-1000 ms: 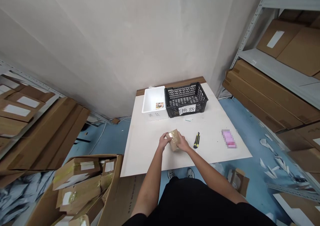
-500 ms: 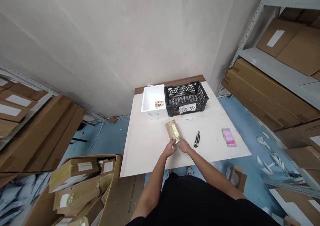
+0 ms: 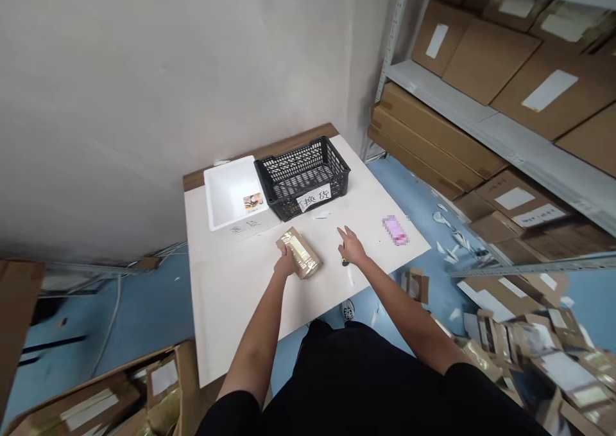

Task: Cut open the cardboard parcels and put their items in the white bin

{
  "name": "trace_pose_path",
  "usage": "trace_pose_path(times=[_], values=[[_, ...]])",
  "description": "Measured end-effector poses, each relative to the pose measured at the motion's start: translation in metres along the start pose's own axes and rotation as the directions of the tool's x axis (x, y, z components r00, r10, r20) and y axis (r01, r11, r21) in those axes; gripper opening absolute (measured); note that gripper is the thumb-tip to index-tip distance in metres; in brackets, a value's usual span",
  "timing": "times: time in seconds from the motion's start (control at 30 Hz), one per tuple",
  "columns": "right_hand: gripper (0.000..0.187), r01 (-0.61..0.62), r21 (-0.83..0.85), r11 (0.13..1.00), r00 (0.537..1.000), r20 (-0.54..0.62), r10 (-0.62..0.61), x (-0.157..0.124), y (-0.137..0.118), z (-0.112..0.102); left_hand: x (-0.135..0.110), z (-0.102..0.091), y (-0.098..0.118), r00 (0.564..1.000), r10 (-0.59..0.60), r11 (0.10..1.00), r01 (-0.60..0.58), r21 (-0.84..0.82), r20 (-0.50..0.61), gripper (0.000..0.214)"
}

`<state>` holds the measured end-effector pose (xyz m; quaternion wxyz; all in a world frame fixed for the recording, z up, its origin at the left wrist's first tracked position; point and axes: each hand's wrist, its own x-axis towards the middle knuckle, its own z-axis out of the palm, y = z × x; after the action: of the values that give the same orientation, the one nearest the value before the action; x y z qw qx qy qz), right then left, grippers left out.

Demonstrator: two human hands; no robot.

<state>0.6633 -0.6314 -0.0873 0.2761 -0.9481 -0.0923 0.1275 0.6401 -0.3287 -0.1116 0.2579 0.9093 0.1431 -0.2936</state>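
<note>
My left hand (image 3: 285, 261) grips the left side of a small cardboard box (image 3: 302, 254), which lies on the white table wrapped in shiny clear tape with a pale label on top. To its right, my right hand (image 3: 351, 246) hovers low above the tabletop, fingers stretched and apart. Beneath that hand a dark end of the utility knife (image 3: 345, 262) peeks out, the rest being covered; whether the fingers touch it I cannot tell.
Behind the box, a white foam box (image 3: 222, 224) with a colourful card inside stands beside a black plastic crate (image 3: 283, 210) with a handwritten sign. A pixelated pink item (image 3: 395, 230) lies at the table's right. Shelves (image 3: 452, 108) with cartons line the right; a large carton (image 3: 185, 384) sits lower left.
My right hand has let go of the cardboard box and moved right, over the utility knife. The left hand still holds the box, now turned. The view has swung right.
</note>
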Motion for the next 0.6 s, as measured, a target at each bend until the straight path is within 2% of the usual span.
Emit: trace_pose_path(times=[0.1,0.17,0.27,0.33,0.47,0.53,0.6], values=[[0.068,-0.134,-0.014,0.991,0.99,0.041,0.135,0.005,0.035,0.009,0.003,0.005,-0.003,0.999,-0.032,0.993,0.027,0.114,0.043,0.128],[0.06,-0.234,-0.021,0.972,0.965,0.118,0.235,0.013,0.048,0.022,0.005,0.007,-0.004,0.995,-0.061,0.979,0.046,0.197,0.074,0.127],[0.04,-0.441,-0.06,0.895,0.863,0.246,0.441,0.027,0.057,0.047,0.008,0.009,-0.003,0.989,-0.112,0.962,0.084,0.259,0.096,0.127],[0.033,-0.524,-0.099,0.846,0.802,0.278,0.529,0.033,0.059,0.066,0.009,0.012,-0.001,0.985,-0.139,0.956,0.108,0.272,0.098,0.127],[0.038,-0.607,-0.095,0.789,0.767,0.192,0.613,0.035,0.062,0.096,0.007,0.017,0.002,0.979,-0.169,0.96,0.138,0.243,0.114,0.131],[0.039,-0.636,-0.058,0.77,0.75,0.189,0.634,0.037,0.059,0.104,0.006,0.02,0.002,0.98,-0.164,0.966,0.135,0.219,0.117,0.131],[0.037,-0.614,-0.034,0.789,0.769,0.197,0.608,0.044,0.047,0.106,0.005,0.021,0.0,0.983,-0.151,0.971,0.128,0.201,0.106,0.13]])
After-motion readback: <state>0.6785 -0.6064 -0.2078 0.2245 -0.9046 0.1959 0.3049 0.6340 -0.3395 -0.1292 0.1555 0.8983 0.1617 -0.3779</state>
